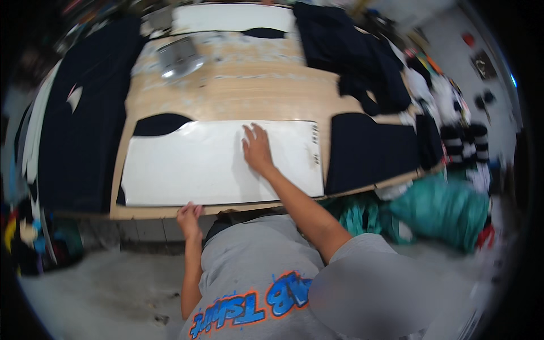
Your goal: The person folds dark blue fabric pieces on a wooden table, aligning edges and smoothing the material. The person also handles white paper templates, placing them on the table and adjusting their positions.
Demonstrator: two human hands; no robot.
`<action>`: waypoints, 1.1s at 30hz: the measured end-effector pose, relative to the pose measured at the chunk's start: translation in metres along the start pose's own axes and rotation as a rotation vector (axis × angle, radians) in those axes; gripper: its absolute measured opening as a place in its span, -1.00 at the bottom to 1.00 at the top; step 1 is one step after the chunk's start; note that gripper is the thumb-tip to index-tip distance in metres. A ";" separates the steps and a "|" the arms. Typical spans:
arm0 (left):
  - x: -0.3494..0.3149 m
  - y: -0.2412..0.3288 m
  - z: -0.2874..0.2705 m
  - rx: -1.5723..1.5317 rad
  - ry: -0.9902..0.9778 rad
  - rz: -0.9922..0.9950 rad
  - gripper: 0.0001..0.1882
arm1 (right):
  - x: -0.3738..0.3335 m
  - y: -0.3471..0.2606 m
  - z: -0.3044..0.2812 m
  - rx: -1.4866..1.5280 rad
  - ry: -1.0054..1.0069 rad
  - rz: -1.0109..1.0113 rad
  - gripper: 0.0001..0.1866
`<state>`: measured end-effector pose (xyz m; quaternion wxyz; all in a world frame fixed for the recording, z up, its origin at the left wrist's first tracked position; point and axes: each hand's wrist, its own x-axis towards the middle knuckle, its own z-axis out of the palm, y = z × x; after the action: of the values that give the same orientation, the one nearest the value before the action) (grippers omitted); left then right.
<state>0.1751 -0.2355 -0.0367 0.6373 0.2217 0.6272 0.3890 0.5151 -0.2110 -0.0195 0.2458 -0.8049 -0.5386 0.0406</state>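
Note:
A large white pattern sheet (187, 164) lies flat on dark navy cloth (161, 124), which shows past its curved upper left corner and as a thin rim along other edges. My right hand (258, 150) rests palm down on the sheet, right of its middle, with the fingers spread. At the table's near edge, just below the sheet's lower border, is my left hand (191, 220). Its fingers are drawn together; whatever they may hold is too small to make out.
The wooden table (238, 85) also bears a shiny metal piece (181, 58), a second white sheet (232, 18) at the far side, and dark cloth on the left (85, 124) and right (371, 147). A green plastic bag (442, 209) sits below at right.

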 end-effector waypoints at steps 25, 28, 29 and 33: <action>0.013 0.000 -0.004 0.122 -0.069 0.009 -0.73 | -0.178 0.116 -0.106 -0.059 0.292 0.607 -0.38; 0.014 -0.001 -0.005 0.110 -0.068 0.021 -0.74 | -0.179 0.118 -0.106 -0.057 0.287 0.601 -0.39; 0.014 -0.001 -0.005 0.123 -0.068 0.008 -0.73 | -0.179 0.118 -0.106 -0.050 0.286 0.598 -0.39; 0.007 0.005 -0.005 0.157 -0.069 -0.013 -0.71 | -0.178 0.118 -0.105 -0.042 0.284 0.582 -0.42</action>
<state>0.1684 -0.2282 -0.0372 0.6419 0.2799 0.6349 0.3265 0.5758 -0.4413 -0.0145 0.2801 -0.9275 -0.2470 -0.0148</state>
